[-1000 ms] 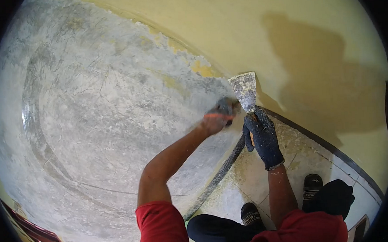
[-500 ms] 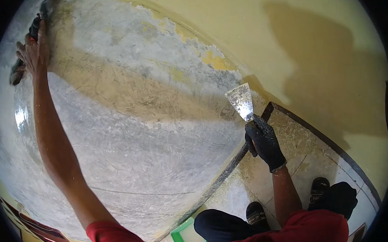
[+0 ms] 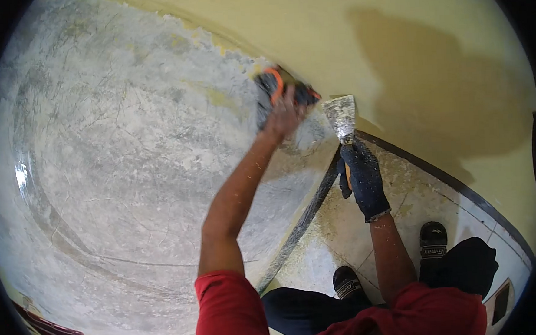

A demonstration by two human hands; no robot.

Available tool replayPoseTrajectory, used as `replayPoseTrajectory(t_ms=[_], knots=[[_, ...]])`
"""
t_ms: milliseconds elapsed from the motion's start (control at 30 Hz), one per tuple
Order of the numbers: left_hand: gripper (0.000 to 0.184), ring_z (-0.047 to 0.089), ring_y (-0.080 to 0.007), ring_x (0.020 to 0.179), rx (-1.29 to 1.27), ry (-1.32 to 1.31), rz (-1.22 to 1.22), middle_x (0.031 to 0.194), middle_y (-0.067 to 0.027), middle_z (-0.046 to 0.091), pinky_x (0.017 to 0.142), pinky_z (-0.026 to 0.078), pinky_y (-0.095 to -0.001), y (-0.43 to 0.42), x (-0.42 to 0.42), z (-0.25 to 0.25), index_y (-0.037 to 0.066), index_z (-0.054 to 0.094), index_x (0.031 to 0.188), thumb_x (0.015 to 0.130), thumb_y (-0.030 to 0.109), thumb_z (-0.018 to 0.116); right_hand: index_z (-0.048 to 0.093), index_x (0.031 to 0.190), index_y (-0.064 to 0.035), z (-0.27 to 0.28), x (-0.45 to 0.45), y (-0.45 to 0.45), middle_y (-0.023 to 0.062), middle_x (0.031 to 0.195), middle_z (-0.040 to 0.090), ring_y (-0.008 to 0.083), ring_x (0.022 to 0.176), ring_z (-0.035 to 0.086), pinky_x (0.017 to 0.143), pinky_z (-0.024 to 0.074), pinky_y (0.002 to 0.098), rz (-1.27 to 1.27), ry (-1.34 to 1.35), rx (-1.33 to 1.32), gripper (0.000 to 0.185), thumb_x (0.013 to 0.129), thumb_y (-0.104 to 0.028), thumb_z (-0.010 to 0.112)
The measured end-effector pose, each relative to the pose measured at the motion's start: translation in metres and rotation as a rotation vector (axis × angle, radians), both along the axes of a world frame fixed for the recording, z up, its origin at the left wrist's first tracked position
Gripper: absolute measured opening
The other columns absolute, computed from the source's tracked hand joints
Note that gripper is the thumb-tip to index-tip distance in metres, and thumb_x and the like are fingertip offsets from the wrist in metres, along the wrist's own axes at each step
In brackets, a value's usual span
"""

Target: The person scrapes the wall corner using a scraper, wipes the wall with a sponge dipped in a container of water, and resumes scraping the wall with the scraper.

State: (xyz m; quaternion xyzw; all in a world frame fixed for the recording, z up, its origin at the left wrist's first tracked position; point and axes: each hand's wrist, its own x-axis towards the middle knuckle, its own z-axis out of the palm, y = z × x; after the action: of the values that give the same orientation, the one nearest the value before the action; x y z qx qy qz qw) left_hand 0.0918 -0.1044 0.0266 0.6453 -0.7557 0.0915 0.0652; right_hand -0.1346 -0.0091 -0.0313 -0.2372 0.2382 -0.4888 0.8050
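Observation:
My left hand [image 3: 286, 113], bare and blurred by motion, presses a bunched dark cloth [image 3: 265, 98] with orange edging against the wall, near where the scraped grey surface [image 3: 158, 149] meets the yellow paint. It could be a loose glove; the blur hides its exact shape. In a black glove, my right hand [image 3: 364, 177] grips a putty knife [image 3: 342, 116] by its orange-brown handle. The metal blade points up, smeared with residue, close to the wall corner and just right of the cloth.
Yellow painted wall [image 3: 405, 14] rises on the right, carrying a shadow. A dark baseboard [image 3: 310, 217] runs along the floor edge. Pale dust and flakes lie on the tiles [image 3: 337, 218]. My sandalled feet [image 3: 432, 241] and bent knees are below.
My left hand has swept the cloth from the far upper left of the wall rightward to the corner. The putty knife has shifted slightly upward. The green-edged tray has left my view.

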Motion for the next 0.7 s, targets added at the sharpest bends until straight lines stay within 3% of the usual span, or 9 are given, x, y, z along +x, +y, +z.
replayPoseTrajectory(t_ms=[167,233,300,333,400,433,533,600,700], knots=[[0.052,0.045,-0.0420,0.116,0.239,-0.243,-0.271,0.123,-0.0354,0.041,0.084,0.045,-0.0462,0.050,0.058,-0.069,-0.005,0.035,0.124,0.078,0.007,0.058,0.046,0.077,-0.0118,-0.004,-0.012,0.006,-0.0026,0.051,0.040,0.0061,0.033,0.033,0.031,0.0279,0.0222,0.008,-0.017,-0.068,0.018,0.093,-0.020,0.049],[0.054,0.045,-0.0416,0.116,0.413,-0.165,0.037,0.127,-0.0354,0.037,0.082,0.047,-0.0434,0.070,0.047,0.002,-0.004,0.039,0.121,0.072,0.002,0.062,0.045,0.077,-0.0119,-0.007,-0.009,0.005,-0.0024,0.050,0.040,0.0065,0.032,0.033,0.031,0.0276,0.0224,0.015,-0.034,-0.069,0.018,0.093,-0.020,0.049],[0.047,0.042,-0.0373,0.119,-0.186,-0.556,-0.189,0.132,-0.0323,0.033,0.082,0.045,-0.0397,0.072,0.029,0.118,-0.002,0.045,0.118,0.075,0.008,0.062,0.049,0.075,-0.0093,-0.013,-0.003,0.003,-0.0005,0.050,0.040,0.0104,0.033,0.039,0.030,0.0303,0.0243,0.027,0.041,-0.056,0.026,0.091,-0.030,0.051],[0.047,0.042,-0.0373,0.119,-0.192,-0.571,-0.173,0.132,-0.0323,0.033,0.082,0.045,-0.0397,0.075,0.032,0.173,-0.002,0.045,0.118,0.075,0.008,0.062,0.049,0.075,-0.0093,-0.014,0.001,0.003,-0.0005,0.050,0.040,0.0104,0.033,0.039,0.030,0.0303,0.0243,0.041,0.028,-0.067,0.026,0.091,-0.030,0.051],[0.054,0.036,-0.0404,0.122,-0.639,-1.000,0.014,0.137,-0.0283,0.027,0.091,0.042,-0.0461,0.080,0.026,0.287,0.012,0.045,0.129,0.079,0.021,0.065,0.045,0.077,-0.0116,-0.016,0.011,0.003,-0.0018,0.051,0.042,0.0075,0.032,0.034,0.031,0.0284,0.0234,0.047,0.013,-0.069,0.017,0.092,-0.019,0.050],[0.052,0.022,-0.0453,0.129,-0.729,-0.964,0.108,0.139,-0.0290,0.020,0.101,0.033,-0.0485,0.080,0.022,0.336,0.011,0.050,0.125,0.077,0.024,0.067,0.046,0.079,-0.0112,-0.027,0.023,0.003,-0.0014,0.053,0.043,0.0076,0.033,0.036,0.031,0.0296,0.0236,0.037,0.058,-0.097,0.017,0.092,-0.020,0.050],[0.060,0.028,-0.0502,0.120,-1.042,-1.048,0.246,0.128,-0.0373,0.027,0.099,0.030,-0.0491,0.062,0.037,0.463,0.009,0.050,0.124,0.080,0.048,0.060,0.047,0.080,-0.0112,-0.020,0.038,0.011,-0.0015,0.055,0.044,0.0072,0.035,0.038,0.031,0.0310,0.0235,0.133,0.069,-0.048,0.016,0.091,-0.023,0.052],[0.067,0.041,-0.0477,0.111,-1.275,-0.789,0.454,0.124,-0.0352,0.037,0.096,0.030,-0.0486,0.046,0.026,0.500,0.011,0.038,0.134,0.083,0.052,0.050,0.047,0.081,-0.0115,-0.024,0.051,0.014,-0.0014,0.056,0.044,0.0072,0.036,0.038,0.031,0.0316,0.0234,0.166,0.028,-0.039,0.016,0.090,-0.023,0.052],[0.062,0.052,-0.0410,0.102,-1.234,-0.568,0.463,0.118,-0.0265,0.049,0.095,0.031,-0.0487,0.019,0.009,0.483,0.007,0.036,0.134,0.086,0.044,0.049,0.047,0.081,-0.0116,-0.029,0.063,0.006,-0.0011,0.057,0.044,0.0077,0.036,0.039,0.031,0.0323,0.0232,0.205,0.020,-0.024,0.016,0.089,-0.024,0.053]])
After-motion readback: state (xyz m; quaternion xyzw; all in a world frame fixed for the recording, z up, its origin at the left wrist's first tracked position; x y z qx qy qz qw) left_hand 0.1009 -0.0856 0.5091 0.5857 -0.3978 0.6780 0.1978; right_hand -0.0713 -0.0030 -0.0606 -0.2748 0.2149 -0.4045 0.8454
